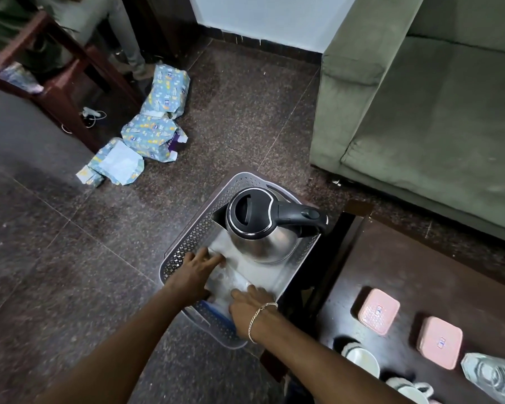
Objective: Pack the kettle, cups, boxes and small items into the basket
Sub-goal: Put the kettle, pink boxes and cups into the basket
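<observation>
A grey perforated basket stands on the floor. A steel kettle with a black lid and handle sits upright in its far half. Both hands reach into the near half around a blurred clear, whitish item. My left hand rests on its left side, my right hand on its near right side. On the dark table at right sit two pink lidded boxes, two white cups and a clear faceted container.
The dark wooden table stands right beside the basket. A green sofa fills the far right. Three blue patterned packages lie on the floor at far left, by a wooden chair where a person sits.
</observation>
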`<state>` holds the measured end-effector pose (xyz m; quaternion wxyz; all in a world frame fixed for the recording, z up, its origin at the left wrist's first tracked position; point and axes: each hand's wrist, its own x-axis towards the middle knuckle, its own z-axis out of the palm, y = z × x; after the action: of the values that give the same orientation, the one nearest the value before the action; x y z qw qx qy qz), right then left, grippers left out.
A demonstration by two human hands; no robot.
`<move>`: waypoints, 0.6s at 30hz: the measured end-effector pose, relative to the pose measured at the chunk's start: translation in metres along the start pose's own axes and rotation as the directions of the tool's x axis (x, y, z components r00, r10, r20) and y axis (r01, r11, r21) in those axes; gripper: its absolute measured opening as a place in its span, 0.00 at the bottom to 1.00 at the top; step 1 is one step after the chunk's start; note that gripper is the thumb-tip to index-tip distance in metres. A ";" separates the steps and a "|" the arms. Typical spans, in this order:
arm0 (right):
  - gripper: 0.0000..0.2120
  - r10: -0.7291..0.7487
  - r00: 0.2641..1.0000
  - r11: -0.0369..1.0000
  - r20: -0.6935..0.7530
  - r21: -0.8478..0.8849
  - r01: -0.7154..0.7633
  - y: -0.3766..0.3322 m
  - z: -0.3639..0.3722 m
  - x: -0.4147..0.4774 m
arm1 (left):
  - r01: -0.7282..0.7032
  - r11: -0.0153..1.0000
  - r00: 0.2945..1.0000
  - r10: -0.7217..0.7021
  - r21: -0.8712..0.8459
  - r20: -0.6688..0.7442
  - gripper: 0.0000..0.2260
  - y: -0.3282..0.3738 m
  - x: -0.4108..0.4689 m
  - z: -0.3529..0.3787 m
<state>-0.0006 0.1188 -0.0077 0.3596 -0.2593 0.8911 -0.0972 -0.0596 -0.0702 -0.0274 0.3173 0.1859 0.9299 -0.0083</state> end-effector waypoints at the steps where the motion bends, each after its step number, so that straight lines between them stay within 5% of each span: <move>1: 0.16 -0.008 1.000 1.000 -0.004 -0.011 0.008 0.000 0.000 -0.001 | 0.009 1.000 1.000 -0.009 0.003 0.002 0.46 0.002 0.000 0.000; 8: 0.11 -0.118 0.976 0.992 -0.184 -0.065 0.107 0.004 -0.003 -0.015 | 0.074 0.997 0.993 -0.077 -0.029 -0.095 0.41 0.026 -0.016 -0.011; 13: 0.09 -0.139 0.834 0.983 -0.534 0.027 0.181 0.012 -0.010 -0.061 | 0.001 0.989 0.941 -0.051 -0.148 -0.335 0.29 0.066 -0.045 -0.033; 18: 0.07 0.012 0.705 0.978 -0.709 0.155 0.139 0.054 -0.008 -0.136 | -0.136 0.969 0.847 0.005 -0.208 -0.531 0.17 0.142 -0.068 -0.048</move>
<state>0.0548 0.2368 0.0592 0.0116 -0.1961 0.9370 -0.2890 0.0117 0.0453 0.0664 0.0705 0.1762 0.9677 0.1659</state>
